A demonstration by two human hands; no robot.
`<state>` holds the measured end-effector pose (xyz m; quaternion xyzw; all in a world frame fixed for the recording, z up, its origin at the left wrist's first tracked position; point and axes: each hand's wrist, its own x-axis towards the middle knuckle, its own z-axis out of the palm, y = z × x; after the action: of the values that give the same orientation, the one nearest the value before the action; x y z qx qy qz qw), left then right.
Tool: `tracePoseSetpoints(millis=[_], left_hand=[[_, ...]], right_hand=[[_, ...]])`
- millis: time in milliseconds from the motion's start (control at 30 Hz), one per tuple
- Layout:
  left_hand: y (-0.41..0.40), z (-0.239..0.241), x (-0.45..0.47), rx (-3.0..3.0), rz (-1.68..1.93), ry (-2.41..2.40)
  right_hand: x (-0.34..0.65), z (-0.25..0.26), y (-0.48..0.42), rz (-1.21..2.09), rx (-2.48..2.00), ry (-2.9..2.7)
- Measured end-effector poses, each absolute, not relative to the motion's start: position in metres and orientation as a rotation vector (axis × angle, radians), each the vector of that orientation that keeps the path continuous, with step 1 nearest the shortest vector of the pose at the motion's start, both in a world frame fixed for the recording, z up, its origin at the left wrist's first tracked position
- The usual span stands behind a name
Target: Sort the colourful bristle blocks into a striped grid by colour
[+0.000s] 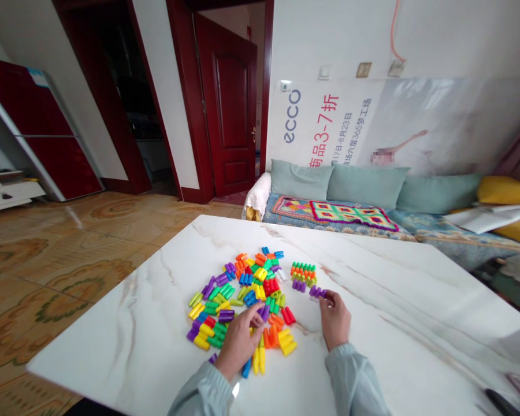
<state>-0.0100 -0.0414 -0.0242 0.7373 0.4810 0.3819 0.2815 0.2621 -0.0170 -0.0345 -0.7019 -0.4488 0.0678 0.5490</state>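
My right hand point(335, 320) pinches a purple plastic toy block point(316, 291) made of joined bullet-shaped tubes, just above or on the table. Left of it stands another purple block point(299, 285), in front of neat upright rows of green, orange and yellow-green blocks point(303, 271). Over the near side of a loose pile of similar blocks, my left hand point(240, 342) is closed with a purple block point(264, 312) at its fingertips. The pile mixes yellow blocks point(259, 359), red blocks point(271, 286), and blue, green, orange and purple ones, mostly lying on their sides.
The white marbled table point(164, 300) carries the blocks. A dark object point(500, 401) lies at its near right corner. Beyond the far edge is a sofa point(342, 214) with cushions. A red door point(227, 104) stands ajar behind, and a red fridge point(47, 133) is at left.
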Motion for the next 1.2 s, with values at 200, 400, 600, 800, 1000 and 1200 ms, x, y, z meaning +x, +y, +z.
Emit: tracePoseSetpoints(millis=[200,400,600,800,1000,1200], left_hand=[[-0.041,-0.024,-0.01,1.989,1.004,1.306],[-0.043,-0.018,-0.008,1.991,0.996,1.297],[-0.043,-0.018,-0.008,2.0,1.005,1.298],[-0.043,-0.018,-0.008,1.994,1.018,1.286],[-0.041,-0.019,-0.011,2.022,1.2,1.357],[-0.035,-0.015,-0.01,2.172,1.209,1.432]], right_hand=[[0.27,-0.036,-0.004,0.168,-1.776,-1.152],[0.266,-0.036,-0.001,0.149,-1.842,-1.149],[0.268,-0.035,-0.001,0.143,-1.803,-1.157],[0.227,-0.04,-0.033,0.231,-1.609,-1.132],[0.173,-0.043,-0.067,0.331,-1.501,-1.464],[0.17,-0.043,-0.068,0.236,-1.48,-1.555]])
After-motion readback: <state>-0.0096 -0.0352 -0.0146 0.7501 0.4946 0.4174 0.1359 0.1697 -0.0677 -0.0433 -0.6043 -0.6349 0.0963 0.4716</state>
